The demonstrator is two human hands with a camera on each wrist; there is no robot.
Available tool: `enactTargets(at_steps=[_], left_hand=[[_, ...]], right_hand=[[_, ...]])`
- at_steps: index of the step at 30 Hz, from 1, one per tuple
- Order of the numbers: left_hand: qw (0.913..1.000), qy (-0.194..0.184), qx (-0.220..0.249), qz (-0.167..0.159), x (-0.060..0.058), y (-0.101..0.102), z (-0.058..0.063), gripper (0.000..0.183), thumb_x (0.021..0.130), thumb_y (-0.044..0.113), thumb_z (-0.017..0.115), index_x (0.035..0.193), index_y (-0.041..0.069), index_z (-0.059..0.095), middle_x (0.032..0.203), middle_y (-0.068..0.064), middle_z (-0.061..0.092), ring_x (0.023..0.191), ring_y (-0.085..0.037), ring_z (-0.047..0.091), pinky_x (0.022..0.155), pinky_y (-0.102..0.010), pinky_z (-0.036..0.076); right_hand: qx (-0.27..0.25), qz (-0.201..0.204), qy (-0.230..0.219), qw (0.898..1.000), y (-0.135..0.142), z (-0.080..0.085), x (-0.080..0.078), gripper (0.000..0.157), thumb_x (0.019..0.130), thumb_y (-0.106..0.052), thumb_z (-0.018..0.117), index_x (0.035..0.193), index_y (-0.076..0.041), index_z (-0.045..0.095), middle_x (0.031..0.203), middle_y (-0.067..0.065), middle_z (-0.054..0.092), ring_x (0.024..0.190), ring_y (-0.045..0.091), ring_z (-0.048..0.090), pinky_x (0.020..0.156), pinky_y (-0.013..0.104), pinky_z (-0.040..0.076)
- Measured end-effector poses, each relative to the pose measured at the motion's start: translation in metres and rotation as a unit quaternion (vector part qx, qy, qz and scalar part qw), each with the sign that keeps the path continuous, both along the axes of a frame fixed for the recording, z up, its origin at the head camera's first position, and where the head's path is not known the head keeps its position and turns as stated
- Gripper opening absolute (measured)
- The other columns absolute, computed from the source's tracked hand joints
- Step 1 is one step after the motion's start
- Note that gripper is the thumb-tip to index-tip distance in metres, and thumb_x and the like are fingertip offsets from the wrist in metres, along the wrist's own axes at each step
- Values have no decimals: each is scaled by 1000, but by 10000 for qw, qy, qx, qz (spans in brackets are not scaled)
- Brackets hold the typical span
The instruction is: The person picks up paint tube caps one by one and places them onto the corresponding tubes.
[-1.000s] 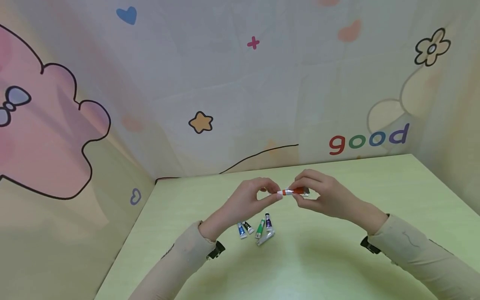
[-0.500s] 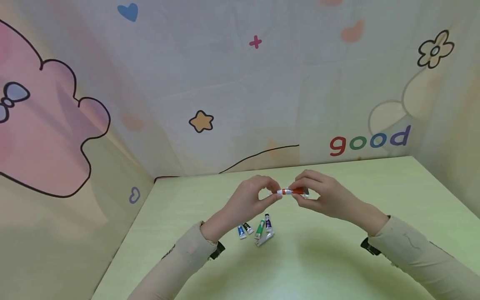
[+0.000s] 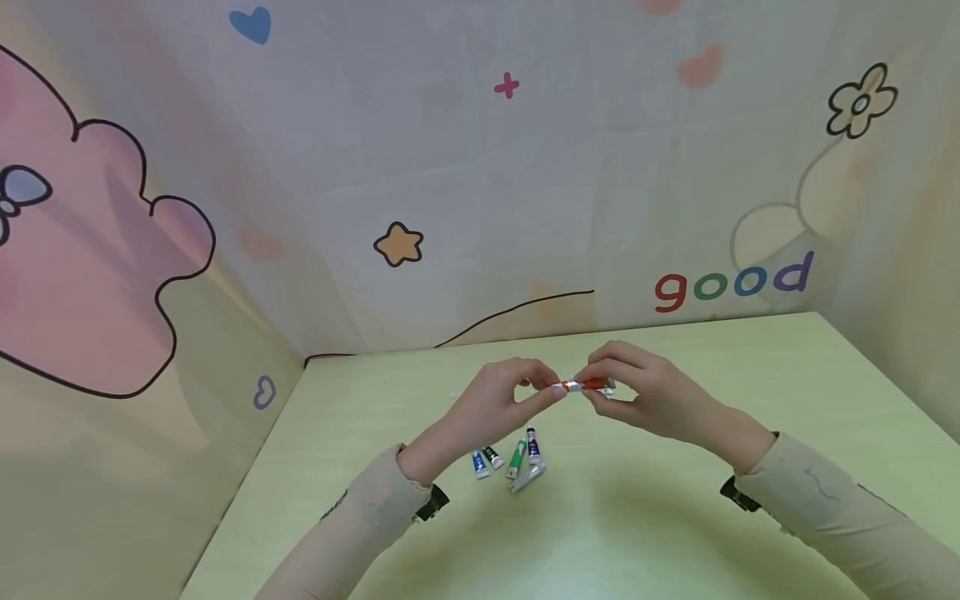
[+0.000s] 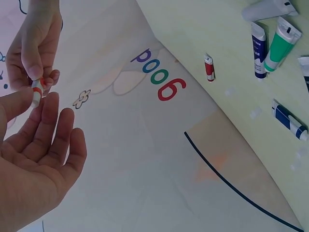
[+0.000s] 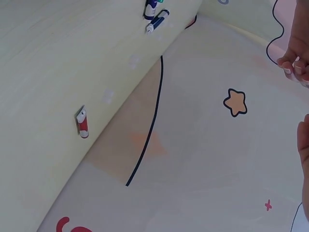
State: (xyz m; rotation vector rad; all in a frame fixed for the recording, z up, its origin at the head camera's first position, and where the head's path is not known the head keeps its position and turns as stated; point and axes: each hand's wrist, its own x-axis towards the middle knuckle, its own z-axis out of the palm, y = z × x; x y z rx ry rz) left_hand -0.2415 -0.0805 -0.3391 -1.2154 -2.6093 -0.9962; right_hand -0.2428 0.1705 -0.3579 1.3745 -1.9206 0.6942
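Note:
In the head view a small orange-red paint tube with a white cap end lies level between the two hands, above the table. My left hand pinches the cap end between thumb and forefinger. The body of the tube is in the fingers of my right hand, which partly cover it. From the left wrist, the white cap end shows at the left thumb, the other left fingers loosely bent beside it. The right wrist view has only parts of the hands at its right edge; the held tube is hidden there.
Below the left hand lie a blue tube, a black one, a green one, a purple one and a grey one. A red tube lies apart near the back edge. A printed curtain stands behind the table.
The left fingertips have shifted slightly toward the right hand and cover more of the white cap end. The tube has tipped a little; the right hand keeps its grip. Tubes on the table lie unmoved.

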Motion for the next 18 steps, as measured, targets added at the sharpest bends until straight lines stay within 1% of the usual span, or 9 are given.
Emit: enactTargets(at_steps=[4, 8, 11, 14, 16, 18], left_hand=[[10000, 60, 4, 5, 0, 0, -1, 19, 101, 29, 65, 107, 13, 72, 97, 7, 70, 93, -7, 61, 86, -32, 50], [9997, 255, 52, -32, 0, 1, -2, 17, 99, 26, 67, 106, 12, 72, 98, 5, 71, 92, -9, 61, 81, -30, 50], [9987, 479, 178, -46, 1, 2, -3, 15, 98, 23, 69, 105, 10, 73, 99, 2, 72, 92, -10, 62, 78, -27, 51], [9964, 803, 257, -52, 2, 3, -6, 15, 97, 21, 70, 105, 9, 74, 99, 1, 73, 93, -12, 63, 79, -25, 51], [9937, 1093, 239, -76, 2, 4, -8, 14, 96, 19, 71, 104, 8, 74, 99, 0, 73, 93, -13, 63, 78, -24, 51], [9887, 1470, 229, -180, 2, 5, -11, 12, 95, 16, 72, 102, 6, 74, 98, -1, 73, 92, -14, 63, 76, -23, 50]], right_hand=[[10, 9, -22, 10000, 0, 0, 1, 35, 103, -37, 54, 103, -7, 72, 98, -2, 62, 79, 7, 57, 67, 13, 49], [-20, 1, -220, 9998, 0, -2, 1, 37, 103, -40, 54, 103, -8, 72, 98, -4, 63, 81, 6, 58, 67, 14, 51], [-124, 80, -515, 9986, 1, -2, 1, 36, 102, -41, 56, 103, -9, 72, 98, -6, 63, 82, 5, 59, 68, 16, 52], [-229, 200, -725, 9969, 1, -2, 0, 33, 102, -39, 57, 103, -9, 72, 98, -8, 64, 82, 4, 59, 69, 17, 52], [-242, 235, -823, 9960, 1, -3, 0, 32, 102, -38, 58, 103, -9, 72, 99, -9, 64, 82, 4, 58, 69, 17, 52], [-225, 234, -894, 9955, 2, -4, 1, 32, 101, -38, 58, 103, -9, 72, 99, -10, 64, 82, 4, 58, 69, 17, 52]])
